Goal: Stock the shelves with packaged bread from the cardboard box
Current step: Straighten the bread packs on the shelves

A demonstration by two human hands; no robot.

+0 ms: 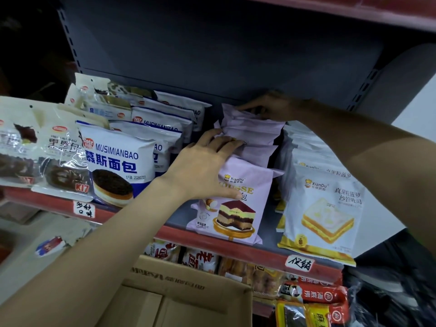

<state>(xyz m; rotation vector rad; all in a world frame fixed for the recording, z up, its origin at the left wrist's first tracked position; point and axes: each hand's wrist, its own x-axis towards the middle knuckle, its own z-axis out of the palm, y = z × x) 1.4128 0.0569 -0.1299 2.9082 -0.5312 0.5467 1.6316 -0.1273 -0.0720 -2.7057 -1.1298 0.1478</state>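
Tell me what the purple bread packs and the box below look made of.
Purple packs: seemingly thin plastic film, matte, with crimped edges and soft creases. Box: brown corrugated cardboard, dull finish, with folded flaps and printed lettering.

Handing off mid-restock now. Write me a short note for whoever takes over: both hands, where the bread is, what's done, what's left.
Left hand: fingers straight, pressing on the row of purple mousse packs, thumb on the front pack.
Right hand: reaching to the back of that same row, fingers on the rearmost pack; grip unclear.
Shelf: the purple row stands between the blue-white Musimianbao packs and the white-yellow toast packs.
Cardboard box: open below the shelf; the visible part shows no packs.
Done: purple row is on the shelf.
Left: straighten the row, check the box for leftovers.
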